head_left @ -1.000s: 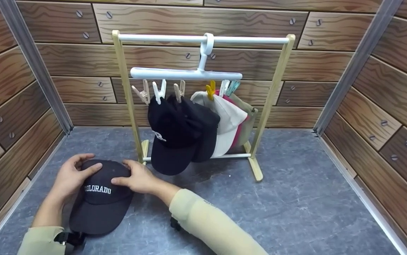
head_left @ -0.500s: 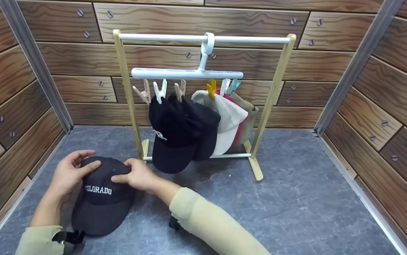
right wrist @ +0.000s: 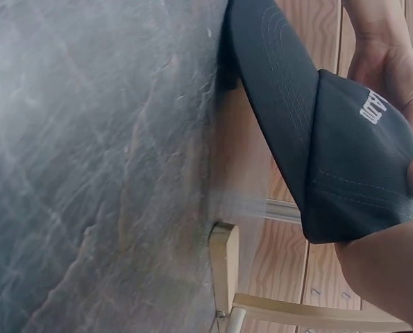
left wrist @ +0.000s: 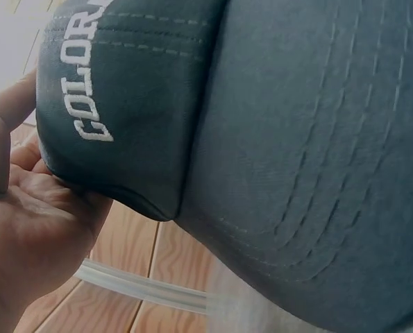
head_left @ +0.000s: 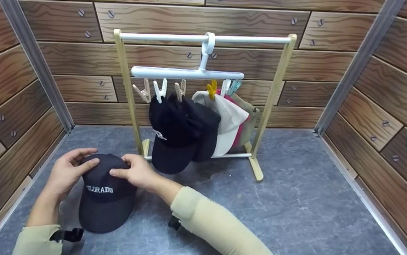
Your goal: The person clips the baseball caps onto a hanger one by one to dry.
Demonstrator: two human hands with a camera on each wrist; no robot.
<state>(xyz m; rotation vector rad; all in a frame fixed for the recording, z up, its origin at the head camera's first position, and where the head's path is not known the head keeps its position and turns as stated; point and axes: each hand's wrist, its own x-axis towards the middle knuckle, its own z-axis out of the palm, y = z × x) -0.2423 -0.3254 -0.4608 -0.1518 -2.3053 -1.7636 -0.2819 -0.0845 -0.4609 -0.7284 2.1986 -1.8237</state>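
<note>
A dark baseball cap (head_left: 106,212) with white COLORADO lettering is between my two hands at the front left, its brim toward me. My left hand (head_left: 63,173) grips the crown's left side, thumb on top and fingers behind. On the other side my right hand (head_left: 139,173) pinches the crown, its fingertips hidden behind the cloth. The left wrist view shows the brim (left wrist: 310,166) large and close beside the left palm (left wrist: 39,229). In the right wrist view the cap (right wrist: 359,166) is seen side-on, with the brim's edge near the grey floor.
A wooden rack (head_left: 276,88) with a white hanger (head_left: 185,73) stands behind. Clothespins, one of them yellow (head_left: 212,89), hold several caps: black (head_left: 173,152), white (head_left: 226,109) and olive (head_left: 247,120). A bare beige clothespin (head_left: 142,91) hangs at the left. Wood-patterned walls enclose the floor (head_left: 313,198).
The cap has shifted slightly right and its brim has swung to the right, pointing more straight toward me. Both hands keep hold of it and have moved slightly upward in view.
</note>
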